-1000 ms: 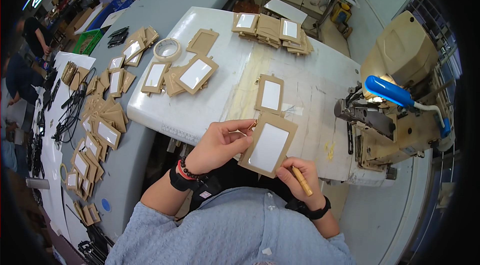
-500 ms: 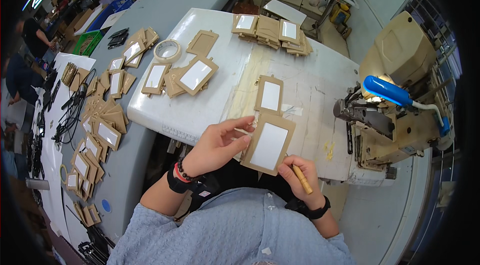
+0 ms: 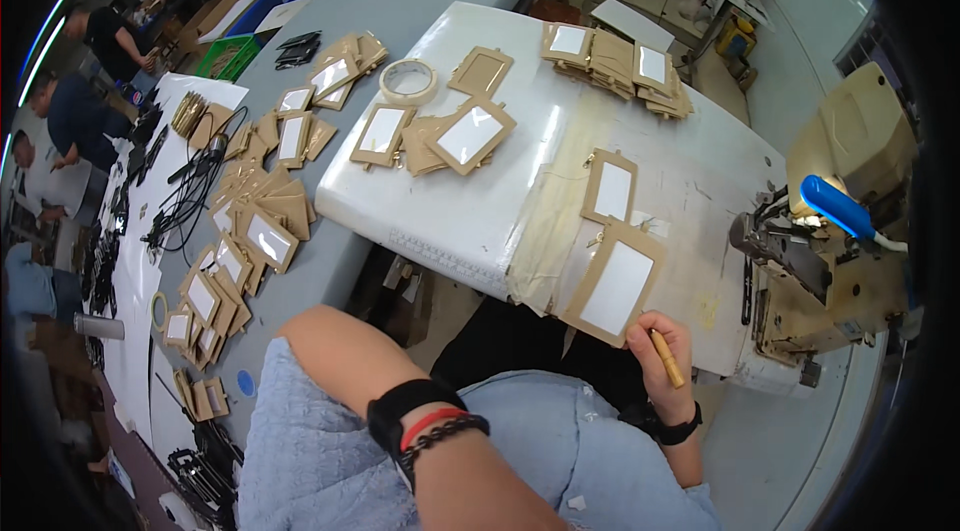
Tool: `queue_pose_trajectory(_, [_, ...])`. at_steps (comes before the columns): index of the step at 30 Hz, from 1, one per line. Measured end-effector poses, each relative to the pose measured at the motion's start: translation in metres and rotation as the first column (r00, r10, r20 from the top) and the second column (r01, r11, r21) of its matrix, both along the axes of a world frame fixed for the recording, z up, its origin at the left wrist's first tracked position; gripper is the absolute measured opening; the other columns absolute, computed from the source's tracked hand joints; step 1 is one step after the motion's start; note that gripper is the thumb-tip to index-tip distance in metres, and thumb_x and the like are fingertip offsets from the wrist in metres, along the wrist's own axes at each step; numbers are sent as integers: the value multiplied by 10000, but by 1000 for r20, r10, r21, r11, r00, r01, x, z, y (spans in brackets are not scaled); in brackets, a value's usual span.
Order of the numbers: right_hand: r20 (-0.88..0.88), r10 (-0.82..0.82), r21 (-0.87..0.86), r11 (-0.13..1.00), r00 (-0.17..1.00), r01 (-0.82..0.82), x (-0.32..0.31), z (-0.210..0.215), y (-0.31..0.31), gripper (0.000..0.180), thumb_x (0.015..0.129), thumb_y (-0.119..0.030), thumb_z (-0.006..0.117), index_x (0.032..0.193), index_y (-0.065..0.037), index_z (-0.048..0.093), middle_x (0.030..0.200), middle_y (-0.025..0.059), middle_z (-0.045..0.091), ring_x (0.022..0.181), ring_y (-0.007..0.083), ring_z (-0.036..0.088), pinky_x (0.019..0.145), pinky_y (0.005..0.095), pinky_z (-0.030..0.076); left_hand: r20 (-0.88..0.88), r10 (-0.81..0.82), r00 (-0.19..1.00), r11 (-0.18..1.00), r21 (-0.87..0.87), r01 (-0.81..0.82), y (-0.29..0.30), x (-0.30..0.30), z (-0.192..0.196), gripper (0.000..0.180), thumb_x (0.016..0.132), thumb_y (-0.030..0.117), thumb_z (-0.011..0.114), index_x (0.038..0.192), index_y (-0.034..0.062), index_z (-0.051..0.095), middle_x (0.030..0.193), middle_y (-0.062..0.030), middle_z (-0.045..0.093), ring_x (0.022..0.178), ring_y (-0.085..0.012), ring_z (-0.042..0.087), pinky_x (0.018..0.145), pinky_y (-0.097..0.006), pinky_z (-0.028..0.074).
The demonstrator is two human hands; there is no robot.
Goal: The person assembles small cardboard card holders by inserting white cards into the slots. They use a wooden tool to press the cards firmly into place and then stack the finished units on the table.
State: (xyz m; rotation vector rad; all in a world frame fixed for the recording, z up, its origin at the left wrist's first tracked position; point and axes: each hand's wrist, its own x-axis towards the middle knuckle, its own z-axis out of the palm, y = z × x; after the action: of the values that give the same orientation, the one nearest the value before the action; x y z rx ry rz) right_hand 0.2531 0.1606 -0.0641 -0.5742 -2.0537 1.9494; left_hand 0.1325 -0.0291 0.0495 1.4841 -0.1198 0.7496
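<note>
The left arm (image 3: 420, 421) is bent close to the body, and its hand is hidden, so I cannot tell if it holds anything. The right hand (image 3: 665, 361) grips a small brown stick (image 3: 667, 359) and touches the big brown frame (image 3: 614, 283), which hangs over the near edge of the white table (image 3: 470, 221). A smaller frame (image 3: 611, 188) lies just behind it. Bare table lies between them and the tape roll (image 3: 408, 81) farther back.

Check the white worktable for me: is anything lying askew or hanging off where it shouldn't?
One thing: the large tan frame by the right hand lies tilted, its lower corner overhanging the worktable edge. The frames on the grey table are heaped unevenly.
</note>
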Motion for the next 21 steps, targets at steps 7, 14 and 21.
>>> queue_pose_trajectory(7, [5,-6,-10,1000,1000,6,-1,5,-3,177,929,-155,640,862,9,628,736,-11,600,684,44,496,622,186,393,329,-184,926,940,-216,264,8,11,-9,397,1056,277,337,918,-44,523,830,-136,561,811,-215,553,759,-337,446])
queue_pose_trajectory(14, [17,-27,-56,998,999,28,1,2,0,183,931,-160,625,873,13,627,756,10,612,707,62,527,657,204,422,345,-176,922,956,-162,243,13,14,-10,390,1063,264,302,972,-55,506,894,-139,542,879,-202,522,828,-356,424])
queue_pose_trajectory(21, [19,-32,-78,996,999,33,-3,0,2,198,936,-174,617,874,14,628,758,12,612,716,67,535,677,208,431,333,-220,917,950,-141,280,12,16,-12,405,1058,280,312,1061,-80,498,968,-182,530,961,-229,505,884,-360,393])
